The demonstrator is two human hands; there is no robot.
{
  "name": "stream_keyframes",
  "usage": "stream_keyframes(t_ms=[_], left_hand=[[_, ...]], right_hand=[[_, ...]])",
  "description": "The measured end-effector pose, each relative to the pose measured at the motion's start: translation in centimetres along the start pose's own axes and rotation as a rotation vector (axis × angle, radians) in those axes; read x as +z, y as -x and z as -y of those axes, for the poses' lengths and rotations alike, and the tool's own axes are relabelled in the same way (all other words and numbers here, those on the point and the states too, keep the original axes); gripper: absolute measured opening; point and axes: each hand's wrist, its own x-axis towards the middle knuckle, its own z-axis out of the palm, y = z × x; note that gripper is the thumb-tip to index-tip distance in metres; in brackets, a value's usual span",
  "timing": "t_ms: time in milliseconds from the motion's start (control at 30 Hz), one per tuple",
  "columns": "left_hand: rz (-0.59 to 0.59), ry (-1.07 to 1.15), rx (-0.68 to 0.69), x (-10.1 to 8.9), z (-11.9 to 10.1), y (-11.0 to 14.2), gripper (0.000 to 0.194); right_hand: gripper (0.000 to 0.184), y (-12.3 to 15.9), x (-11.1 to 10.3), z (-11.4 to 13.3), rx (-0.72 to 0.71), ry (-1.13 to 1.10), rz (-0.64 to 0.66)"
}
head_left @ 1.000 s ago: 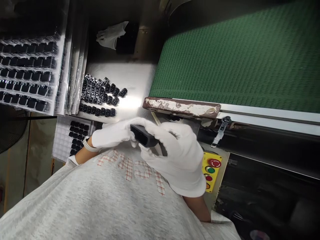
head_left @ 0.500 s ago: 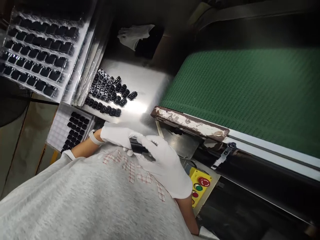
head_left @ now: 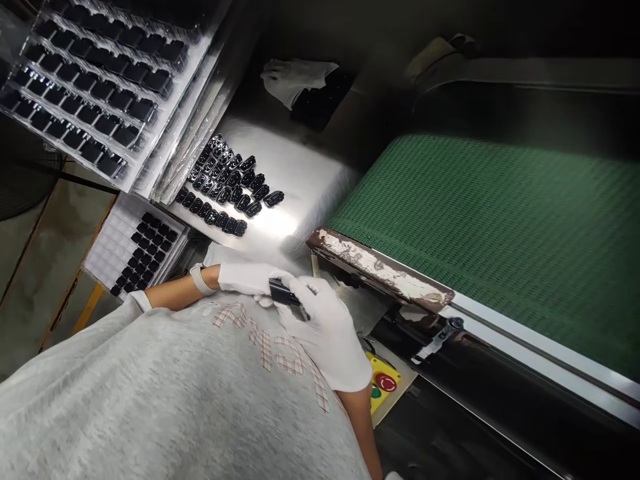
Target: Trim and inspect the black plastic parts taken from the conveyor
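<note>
Lying between left fingers (head_left: 280, 274) and right fingers (head_left: 302, 291): a black piece (head_left: 283, 292).

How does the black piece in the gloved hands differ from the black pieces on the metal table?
The held piece sits between the left hand and right hand; the table pieces lie in uneven rows. The held piece shows a plain side, while many table pieces show a patterned face. Both are black and shiny.

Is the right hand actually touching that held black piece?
Touching: the head view shows the right hand gripping the black piece with gloved fingers.
</note>
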Motion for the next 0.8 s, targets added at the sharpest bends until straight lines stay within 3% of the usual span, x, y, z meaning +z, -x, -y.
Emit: stream_keyframes(t_ms=[167,233,333,433,533,667,800], left_hand=[[-0.046,-0.184,-0.025,-0.7,1.2,-0.9,0.023],[-0.206,-0.382,-0.062,-2.2,1.5,-0.6,0.028],[-0.53,-0.698,-0.168,-6.1,2.1,1.5,0.033],[-0.786,-0.817,-0.279,-10.3,3.3,5.1,0.035],[-1.007,-0.928,-0.351,-13.0,5.0,7.7,0.037],[-1.162,-1.015,-0.315,-13.5,6.8,8.9,0.048],[-1.309,-1.047,-0.194,-12.3,5.7,10.9,0.042]], right_hand=[[0.03,0.2,0.3,-1.3,0.088,-0.091,0.021],[0.027,0.7,0.8,-2.2,0.177,-0.171,0.008],[0.026,2.0,2.1,-4.1,0.394,-0.325,-0.025],[0.04,3.1,3.8,-6.0,0.701,-0.477,-0.044],[0.055,3.2,5.2,-7.1,0.959,-0.581,-0.078],[0.065,2.7,5.9,-7.7,1.038,-0.627,-0.04],[0.069,2.9,6.2,-8.2,1.023,-0.659,-0.004]])
